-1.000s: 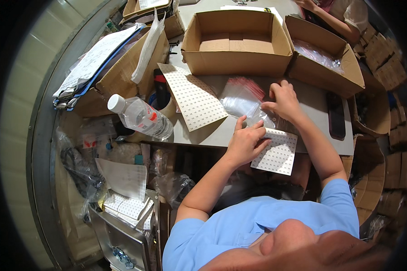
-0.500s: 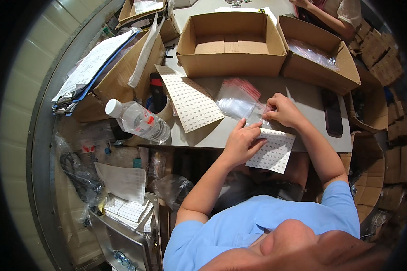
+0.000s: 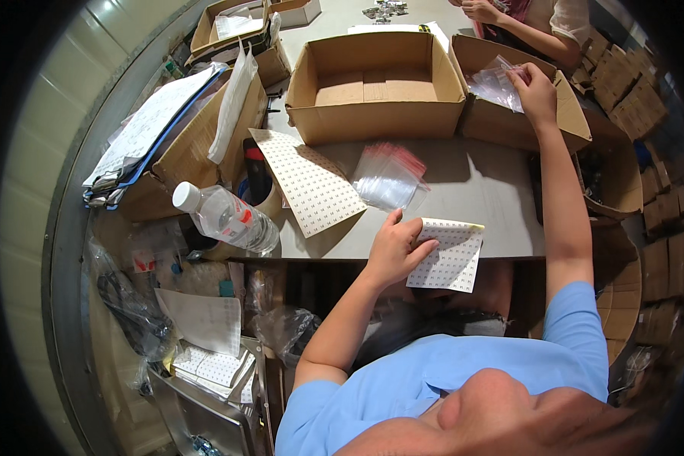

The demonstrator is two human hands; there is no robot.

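Note:
My left hand (image 3: 394,252) grips the left side of a white label sheet (image 3: 447,260) between thumb and fingers, at the table's front edge. Its index finger points forward, close to the near corner of a fanned stack of clear zip bags (image 3: 387,181) with red tops. My right hand (image 3: 538,95) reaches over the right cardboard box (image 3: 526,128), its fingers pinched on a clear plastic bag (image 3: 503,67). More clear bags (image 3: 491,90) lie inside that box. A second, larger label sheet (image 3: 308,182) rests left of the stack.
A large open cardboard box (image 3: 376,125) stands at the table's back. On the left are a capped water bottle (image 3: 235,220) and a blue clipboard with papers (image 3: 148,129). Another person's hand (image 3: 482,11) shows at the far right. Below left sits a metal case (image 3: 205,414) with label sheets.
My right hand has left the bag stack and moved up and right to the right box, where it pinches a clear bag. My left hand stays on the label sheet.

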